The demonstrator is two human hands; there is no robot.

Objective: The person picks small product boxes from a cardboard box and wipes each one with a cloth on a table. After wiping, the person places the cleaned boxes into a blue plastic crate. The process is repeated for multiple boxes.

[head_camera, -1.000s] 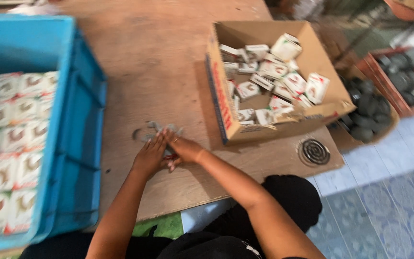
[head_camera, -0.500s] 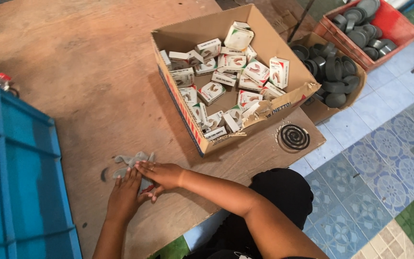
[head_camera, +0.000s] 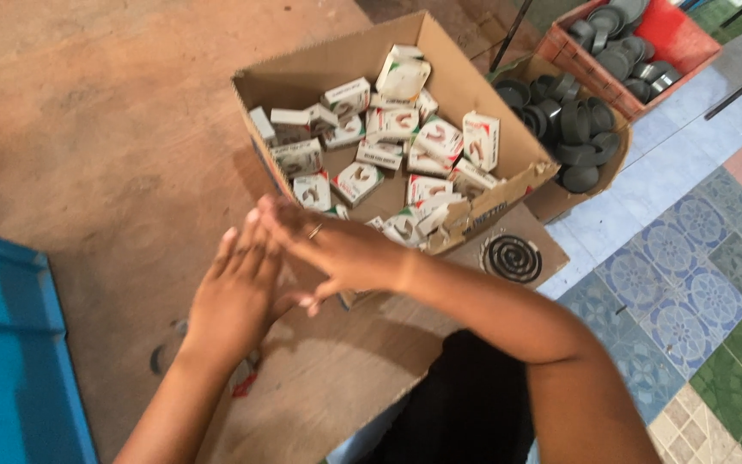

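Brown cardboard box, blue crate, red crate, patterned blue-green floor tiles

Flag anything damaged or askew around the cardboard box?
The cardboard box has a torn, ragged front flap that sags outward. The small white cartons inside lie jumbled at all angles. A black spiral coil sits loose on the table beside it.

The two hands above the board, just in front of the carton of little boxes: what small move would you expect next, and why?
Probably a short reach forward into the cardboard carton for one of the small white boxes. The left hand and right hand are pressed together, seemingly holding nothing, with the fingertips right at the carton's near edge. A loose dark coil lies to the right, a little farther off.
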